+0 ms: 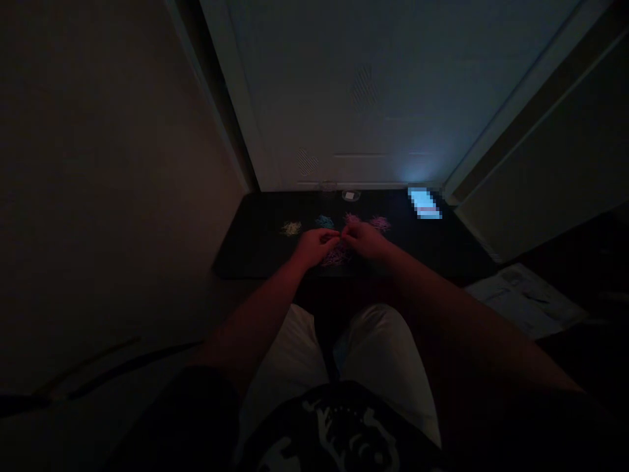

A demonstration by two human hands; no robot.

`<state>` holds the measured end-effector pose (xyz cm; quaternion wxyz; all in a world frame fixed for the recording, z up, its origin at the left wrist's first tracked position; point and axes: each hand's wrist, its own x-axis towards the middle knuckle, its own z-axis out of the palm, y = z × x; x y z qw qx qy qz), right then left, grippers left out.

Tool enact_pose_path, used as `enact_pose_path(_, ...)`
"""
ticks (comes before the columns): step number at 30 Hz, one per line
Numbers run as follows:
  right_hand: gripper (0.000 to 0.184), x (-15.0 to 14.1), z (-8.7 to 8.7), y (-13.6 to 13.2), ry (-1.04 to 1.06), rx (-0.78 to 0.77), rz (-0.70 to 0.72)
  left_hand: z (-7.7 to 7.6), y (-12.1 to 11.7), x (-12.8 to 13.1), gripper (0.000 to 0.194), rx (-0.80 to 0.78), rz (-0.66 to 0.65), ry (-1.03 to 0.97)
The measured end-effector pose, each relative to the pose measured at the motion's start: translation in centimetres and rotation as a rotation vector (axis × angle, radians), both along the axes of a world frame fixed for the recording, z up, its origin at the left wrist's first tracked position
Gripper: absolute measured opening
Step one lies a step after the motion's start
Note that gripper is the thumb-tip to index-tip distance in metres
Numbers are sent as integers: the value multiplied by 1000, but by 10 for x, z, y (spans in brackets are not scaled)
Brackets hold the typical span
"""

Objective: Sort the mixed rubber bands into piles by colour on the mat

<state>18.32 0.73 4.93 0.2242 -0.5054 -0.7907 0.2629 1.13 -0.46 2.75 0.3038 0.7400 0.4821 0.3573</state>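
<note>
Holding both hands in that close makes sense to me, since what you're handling is tiny and the room's super dark. Your left hand [314, 248] and right hand [367, 240] nearly meet over the worktop [250, 236], with the purple pile [336, 256] of thin bits right below your fingers, poking out on the side nearest you. Both sets of fingers look curled in, thumb close to forefinger, but honestly I can't tell if either pinch is fully closed or has a piece in it.

One pink pile [350, 218] sits just past your right fingertips, another pink pile [381, 223] to its right. The blue pile [324, 221] is just beyond your left hand, the cream pile [291, 228] off to its left. My guess: they're spread out so colours don't mix. The clear cup [327, 189] and round dish [350, 195] are at the back, probably out of your way, and the glowing screen [425, 203] sits back right, clear of your arm.
</note>
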Motion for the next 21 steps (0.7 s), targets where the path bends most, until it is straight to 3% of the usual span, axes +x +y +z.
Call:
enact_pose_path(5, 15, -10, -5, 0, 48, -16, 1, -10, -2, -1, 22, 33, 82, -17)
enact_pose_path(11, 23, -11, -24, -7, 332, -71, -28, -22, -8, -2, 23, 48, 156, -37)
enact_pose_path(17, 24, -12, -41, -14, 476, -91, -126, -22, -10, -2, 22, 47, 118, -10)
enact_pose_path(21, 20, -13, -45, -16, 461, -33, -179, -25, -9, -3, 21, 56, 108, -24)
